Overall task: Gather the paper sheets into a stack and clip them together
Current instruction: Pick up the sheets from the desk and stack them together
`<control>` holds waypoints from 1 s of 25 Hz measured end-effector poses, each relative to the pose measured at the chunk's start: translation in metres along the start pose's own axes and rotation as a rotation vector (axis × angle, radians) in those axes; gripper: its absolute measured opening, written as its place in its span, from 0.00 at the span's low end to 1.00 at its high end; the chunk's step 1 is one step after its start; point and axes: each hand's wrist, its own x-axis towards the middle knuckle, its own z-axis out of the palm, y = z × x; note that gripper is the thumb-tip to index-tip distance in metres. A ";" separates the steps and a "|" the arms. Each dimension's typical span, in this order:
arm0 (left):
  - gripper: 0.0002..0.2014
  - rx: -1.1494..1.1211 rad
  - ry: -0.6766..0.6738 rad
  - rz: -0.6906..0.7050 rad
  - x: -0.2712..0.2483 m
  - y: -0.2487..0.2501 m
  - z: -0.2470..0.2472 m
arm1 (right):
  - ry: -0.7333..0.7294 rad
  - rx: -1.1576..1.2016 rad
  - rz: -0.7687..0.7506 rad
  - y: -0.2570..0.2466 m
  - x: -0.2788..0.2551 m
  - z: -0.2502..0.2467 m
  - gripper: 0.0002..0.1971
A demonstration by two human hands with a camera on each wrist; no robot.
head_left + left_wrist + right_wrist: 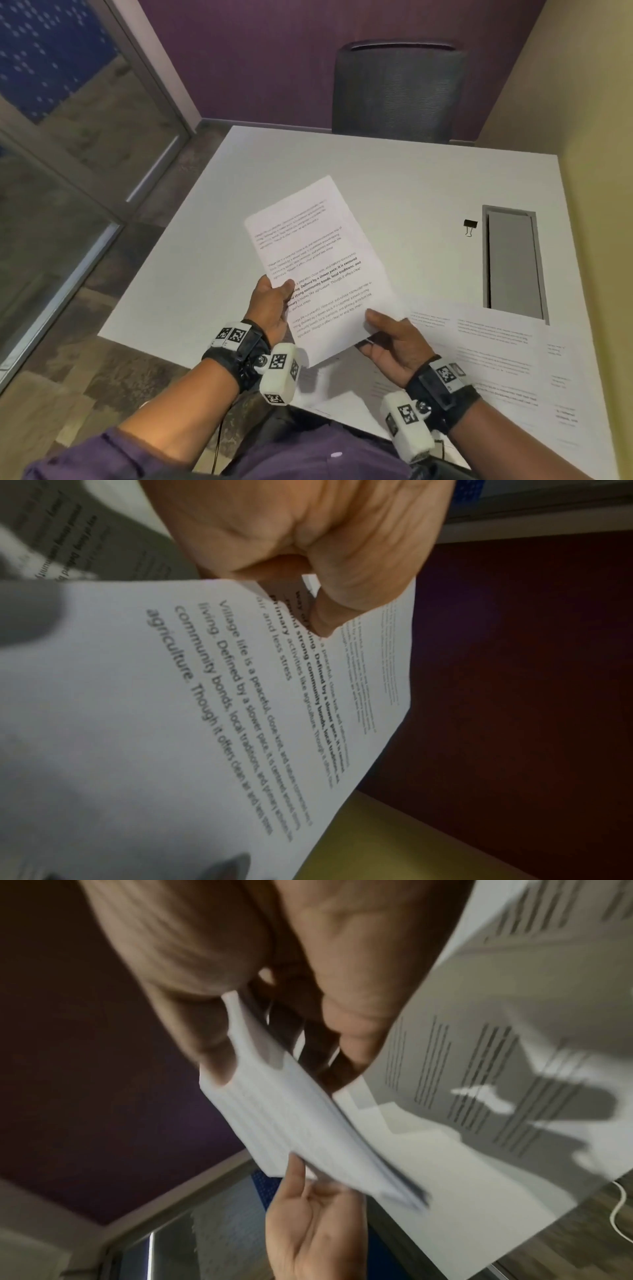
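I hold a small stack of printed paper sheets (318, 260) tilted above the white table (394, 178). My left hand (274, 308) pinches its left edge, thumb on top over the text (329, 615). My right hand (390, 339) pinches the stack's near right corner (274, 1110), thumb above and fingers beneath. More printed sheets (493, 346) lie flat on the table to the right and under my hands. A black binder clip (470, 226) sits on the table at the right, apart from both hands.
A grey rectangular cable hatch (512, 263) is set into the table beside the clip. A dark mesh office chair (397, 92) stands at the far side. A yellow wall (599, 171) borders the right; a glass partition (68, 137) is at the left.
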 end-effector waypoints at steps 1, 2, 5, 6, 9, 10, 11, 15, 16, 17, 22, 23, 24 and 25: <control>0.12 -0.041 0.002 0.013 0.001 0.002 0.000 | 0.041 -0.038 -0.040 0.008 0.006 0.012 0.34; 0.12 -0.069 -0.001 0.021 0.003 0.005 0.000 | 0.103 -0.075 -0.086 0.015 0.012 0.022 0.28; 0.12 -0.061 -0.036 0.030 0.010 0.015 -0.009 | 0.210 -0.191 -0.166 0.021 0.029 0.041 0.21; 0.12 -0.046 -0.045 0.027 0.014 0.021 -0.016 | 0.241 -0.249 -0.185 0.020 0.033 0.044 0.20; 0.12 -0.028 -0.034 0.031 0.041 0.053 -0.054 | 0.314 -0.421 -0.241 0.017 0.040 0.050 0.17; 0.13 0.000 -0.013 0.044 0.052 0.067 -0.072 | 0.337 -0.477 -0.251 0.018 0.043 0.050 0.15; 0.15 0.050 0.007 0.058 0.061 0.080 -0.087 | 0.347 -0.533 -0.262 0.018 0.044 0.046 0.14; 0.28 0.523 -0.134 0.219 0.101 0.119 -0.142 | 0.373 -0.735 -0.272 0.027 0.045 0.053 0.06; 0.32 0.646 -0.221 0.230 0.110 0.120 -0.150 | 0.382 -0.808 -0.281 0.030 0.046 0.058 0.08; 0.33 0.715 -0.314 0.214 0.118 0.120 -0.156 | 0.367 -0.889 -0.287 0.035 0.049 0.063 0.11; 0.14 0.780 -0.294 0.179 0.143 0.103 -0.174 | 0.383 -1.142 -0.320 0.065 0.074 0.067 0.09; 0.13 0.738 -0.283 0.164 0.146 0.102 -0.177 | 0.401 -1.143 -0.341 0.071 0.077 0.067 0.08; 0.13 0.680 -0.290 0.153 0.144 0.099 -0.179 | 0.406 -1.142 -0.368 0.075 0.078 0.066 0.09; 0.13 0.639 -0.300 0.133 0.147 0.098 -0.181 | 0.415 -1.128 -0.385 0.081 0.080 0.067 0.09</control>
